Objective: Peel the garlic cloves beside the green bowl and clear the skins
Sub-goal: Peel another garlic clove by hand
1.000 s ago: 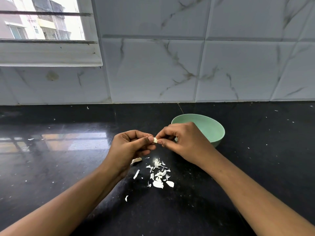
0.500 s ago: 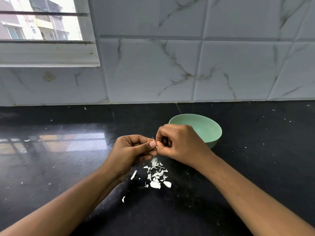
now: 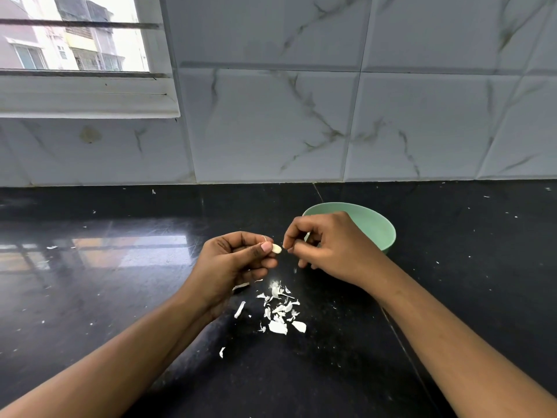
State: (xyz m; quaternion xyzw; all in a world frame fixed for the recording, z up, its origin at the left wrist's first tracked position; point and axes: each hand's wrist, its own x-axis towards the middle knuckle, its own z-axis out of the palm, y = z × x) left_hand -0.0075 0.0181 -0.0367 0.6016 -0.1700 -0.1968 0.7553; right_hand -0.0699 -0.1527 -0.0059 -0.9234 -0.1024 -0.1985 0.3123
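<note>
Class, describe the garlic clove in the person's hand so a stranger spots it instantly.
Above the black stone countertop, just left of the mint-green round bowl, the left hand hovers. It pinches a small pale garlic clove. Unlike the flat white papery skins scattered below, it is plump and held aloft.

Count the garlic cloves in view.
1: a garlic clove pinched at the fingertips of the left hand, close beside the right hand. More may be hidden in the green bowl, whose inside the right hand partly blocks.
</note>
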